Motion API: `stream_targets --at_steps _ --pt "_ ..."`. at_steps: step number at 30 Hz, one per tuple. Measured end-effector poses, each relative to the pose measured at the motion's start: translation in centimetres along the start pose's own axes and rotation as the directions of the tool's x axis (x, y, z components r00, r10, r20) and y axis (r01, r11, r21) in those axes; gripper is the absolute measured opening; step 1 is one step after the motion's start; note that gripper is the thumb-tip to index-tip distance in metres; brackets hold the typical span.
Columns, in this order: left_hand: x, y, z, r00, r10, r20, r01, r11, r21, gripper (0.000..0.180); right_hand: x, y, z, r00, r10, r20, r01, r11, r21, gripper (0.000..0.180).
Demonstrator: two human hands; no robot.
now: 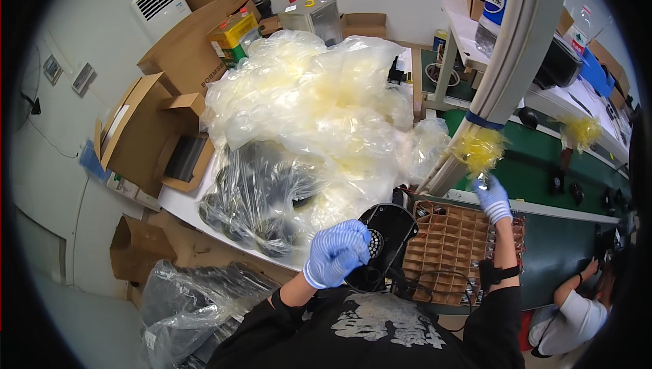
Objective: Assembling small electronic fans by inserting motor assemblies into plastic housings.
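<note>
My left hand [337, 252], in a blue-and-white striped glove, is closed, its fingers curled at the edge of a black plastic housing [392, 225]. Whatever lies inside those fingers is hidden. A round part with many small holes [374, 242] shows in the housing beside the glove. Farther right, my right hand [493, 200], gloved alike, reaches up over a divided cardboard tray [441, 250]. Its fingers are closed around a small shiny thing just below a tangled yellow bundle [479, 149], which hangs by the metal post [499, 63]. The shiny thing's kind does not show.
Clear and yellowish plastic bags [312, 97] pile on the table ahead, some over dark parts. An open cardboard box [146, 131] stands left. A green conveyor belt [543, 155] runs at right, where another person [574, 314] sits. Black cables [435, 280] cross the tray's near side.
</note>
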State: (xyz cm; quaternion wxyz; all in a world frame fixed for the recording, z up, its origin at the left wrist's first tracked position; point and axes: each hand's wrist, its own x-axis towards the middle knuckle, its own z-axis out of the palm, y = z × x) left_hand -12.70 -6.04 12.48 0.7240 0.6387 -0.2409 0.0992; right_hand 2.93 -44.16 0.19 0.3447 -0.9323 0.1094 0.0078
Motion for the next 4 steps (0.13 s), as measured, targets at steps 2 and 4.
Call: stream_targets --at_steps 2,4 --pt "0.1 -0.1 0.1 0.991 0.132 0.038 -0.135 0.987 0.089 0.037 -3.8 -2.0 2.0 0.986 -0.011 0.164 0.028 0.995 -0.101 0.076" --pt "0.4 0.1 0.3 0.932 0.296 0.211 -0.352 0.882 0.314 0.05 -6.2 -2.3 5.1 0.781 -0.337 0.525 0.5 0.842 -0.204 0.064"
